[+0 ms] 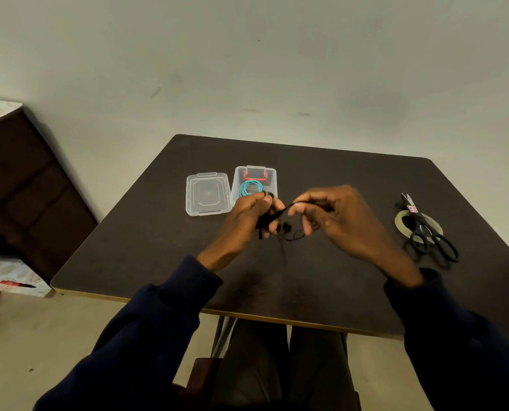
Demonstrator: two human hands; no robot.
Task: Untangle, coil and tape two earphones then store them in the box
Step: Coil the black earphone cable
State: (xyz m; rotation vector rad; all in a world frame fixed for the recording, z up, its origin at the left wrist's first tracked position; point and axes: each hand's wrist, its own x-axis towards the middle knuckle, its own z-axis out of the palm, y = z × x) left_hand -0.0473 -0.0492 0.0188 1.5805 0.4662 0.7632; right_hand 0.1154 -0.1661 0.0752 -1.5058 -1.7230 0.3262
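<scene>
The teal earphone (251,187) lies coiled inside the open box (274,177) at the far side of the surface (306,277), so I judge the first half done. The left hand (247,215) and right hand (336,215) both pinch the black earphone (280,214), its cord stretched between them just above the surface. It looks not yet fully coiled, and taping with the tape roll (401,222) and scissors (425,232) at the right, then storing, is left.
</scene>
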